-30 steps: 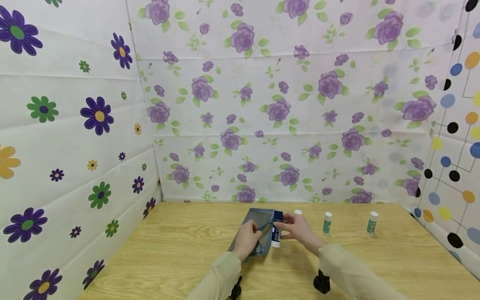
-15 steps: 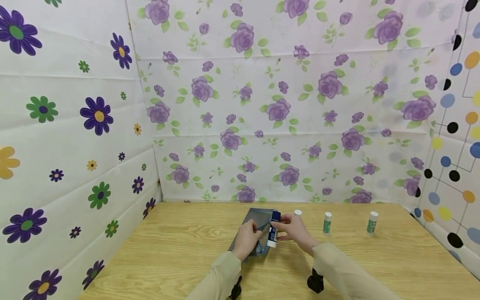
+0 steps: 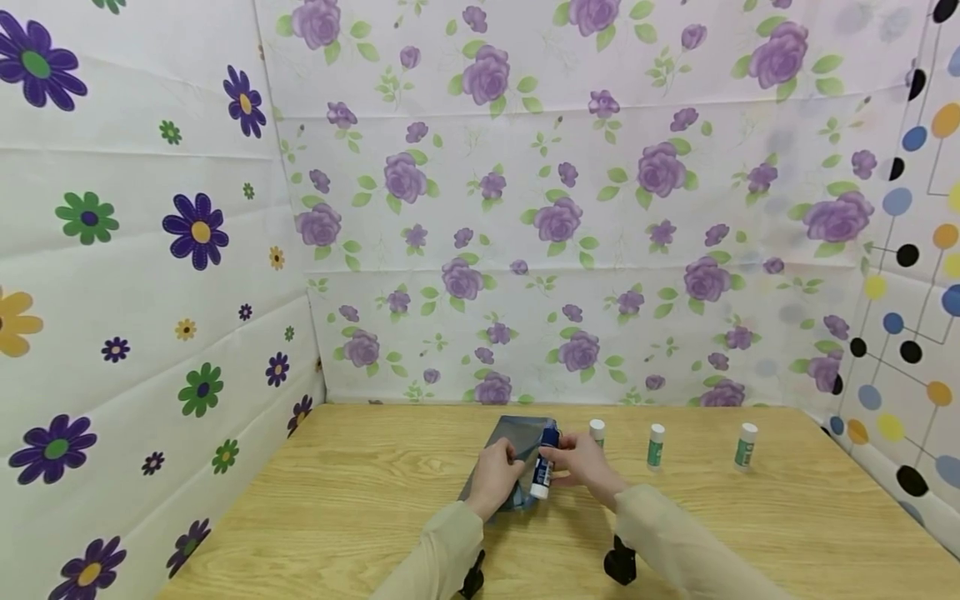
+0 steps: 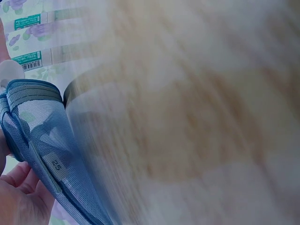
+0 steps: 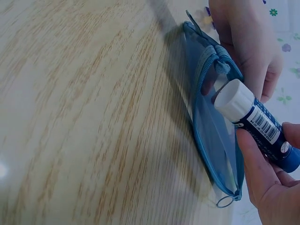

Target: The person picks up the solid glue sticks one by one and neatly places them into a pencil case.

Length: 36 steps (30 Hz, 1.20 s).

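Note:
A blue mesh zip pouch [image 3: 517, 432] lies on the table in the head view, and my left hand [image 3: 493, 477] grips its upper side. The pouch's zip mouth [image 5: 196, 110] gapes in the right wrist view. My right hand [image 3: 588, 465] pinches a glue stick [image 3: 543, 468] with a dark blue body and cap and a white base. Tilted, the glue stick has its white end [image 5: 233, 99] at the pouch mouth, partly over the opening. A tag reading 25 [image 4: 56, 164] shows through the mesh in the left wrist view. The pouch hides some left-hand fingers there.
Green glue sticks with white caps stand upright to the right: one [image 3: 597, 428] partly behind my right hand, one [image 3: 656, 446] farther along, one [image 3: 746, 445] at far right. Patterned sheets [image 3: 480, 250] line the back and sides of the wooden table [image 3: 352, 467].
My right hand has moved a little left with the glue stick, which has gone from upright to tilted, its white end nearer the pouch mouth. My left hand has stayed on the pouch.

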Motion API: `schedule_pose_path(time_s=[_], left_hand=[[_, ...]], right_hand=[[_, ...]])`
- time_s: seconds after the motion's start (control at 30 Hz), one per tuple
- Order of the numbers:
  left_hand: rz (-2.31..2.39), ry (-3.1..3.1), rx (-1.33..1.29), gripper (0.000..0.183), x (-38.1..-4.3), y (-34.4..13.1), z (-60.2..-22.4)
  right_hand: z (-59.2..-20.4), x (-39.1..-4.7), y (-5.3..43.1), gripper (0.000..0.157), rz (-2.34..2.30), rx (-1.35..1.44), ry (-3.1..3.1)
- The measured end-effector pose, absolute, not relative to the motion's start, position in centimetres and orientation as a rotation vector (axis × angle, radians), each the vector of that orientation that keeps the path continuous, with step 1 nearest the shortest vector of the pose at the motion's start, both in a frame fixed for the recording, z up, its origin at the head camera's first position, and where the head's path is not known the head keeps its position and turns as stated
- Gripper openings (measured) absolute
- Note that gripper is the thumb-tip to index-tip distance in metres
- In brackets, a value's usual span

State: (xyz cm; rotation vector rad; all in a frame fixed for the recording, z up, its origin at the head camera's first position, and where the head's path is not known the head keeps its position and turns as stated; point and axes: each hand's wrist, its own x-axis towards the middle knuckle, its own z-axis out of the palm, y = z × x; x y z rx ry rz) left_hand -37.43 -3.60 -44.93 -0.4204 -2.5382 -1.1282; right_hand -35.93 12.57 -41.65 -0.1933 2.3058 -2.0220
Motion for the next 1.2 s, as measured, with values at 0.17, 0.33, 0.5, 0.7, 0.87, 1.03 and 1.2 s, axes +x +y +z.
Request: schedule_pose_path(time_s=[0.17,0.33,0.5,0.7,0.87,1.03,1.2], left_hand=[[-1.136,-2.531,-0.430,0.018,-37.4,-3.6,-44.7],[-1.137,-2.530,-0.421,0.018,-37.3,-3.6,-44.6],[-1.127,-2.528,-0.423,0.018,-37.3,-3.6,-44.6],[-1.132,-2.520,-0.426,0.018,-37.3,-3.6,-44.7],[-1.111,-2.521,-0.420,0.017,-37.4,-3.7,-44.8],[-1.125,-2.520,-0.415,0.016,-37.4,-3.8,-44.7],[-1.169,-2.522,-0.385,0.017,-37.5,-3.9,-44.7]], right_hand=[[-41.6,-36.0,12.4,0.019,-2.021,-0.143,2.308],[-41.4,-36.1,12.1,0.018,-2.025,-0.087,2.317],[-41.7,-36.4,11.7,0.020,-2.015,-0.038,2.325],[-41.9,-36.7,11.7,0.019,-1.997,0.014,2.324],[-42.0,-37.0,11.5,0.020,-1.984,0.063,2.329],[-42.0,-37.2,11.3,0.024,-1.974,0.111,2.327],[-41.8,-37.2,11.3,0.027,-1.962,0.148,2.320]])
